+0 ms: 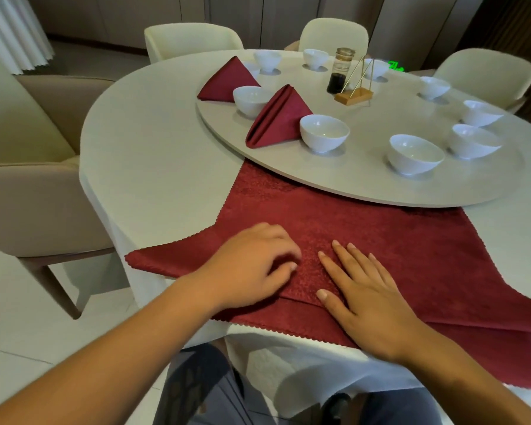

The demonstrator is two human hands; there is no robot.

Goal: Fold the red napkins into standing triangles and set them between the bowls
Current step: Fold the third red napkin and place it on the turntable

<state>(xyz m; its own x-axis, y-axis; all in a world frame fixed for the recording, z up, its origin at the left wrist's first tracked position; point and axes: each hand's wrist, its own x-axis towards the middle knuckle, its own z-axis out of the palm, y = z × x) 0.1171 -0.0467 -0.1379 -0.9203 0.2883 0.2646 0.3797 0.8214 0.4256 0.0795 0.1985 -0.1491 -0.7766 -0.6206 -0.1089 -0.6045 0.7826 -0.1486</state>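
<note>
A large red napkin (365,228) lies spread on the table's near edge, its far corner tucked under the turntable (365,182). My left hand (252,265) rests on it with curled fingers pinching a fold. Flat beside it lies my right hand (368,296), fingers apart, pressing the cloth down. Two folded red napkins stand as triangles on the turntable: one (278,118) between two white bowls (324,131) (250,99), another (226,79) farther back left. Several more white bowls (414,153) ring the turntable.
A dark sauce bottle (339,72) and a wooden stand with gold wire (354,93) sit near the turntable's centre. Cream chairs (190,38) surround the white-clothed round table (154,154). A beige armchair (28,167) stands at the left.
</note>
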